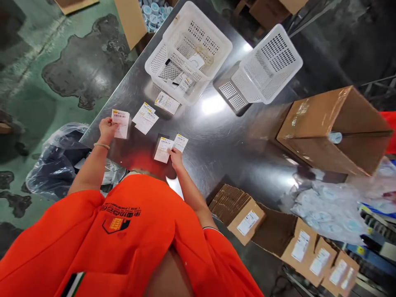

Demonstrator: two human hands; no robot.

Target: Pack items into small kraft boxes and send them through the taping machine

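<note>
Label stack [121, 122]: head view, gripped upright in my left hand [107, 128], over the near-left edge of the steel table [216, 136]. Two label sheets [170, 147]: flat on the table, my right hand [176, 156] pressing fingertips on them, fingers curled. Further label pairs [145, 117] lie just beyond. White basket [188, 49], holding more labels, stands farther back; second basket [266, 66] tipped on its side. Cardboard box [334, 128] at right.
</note>
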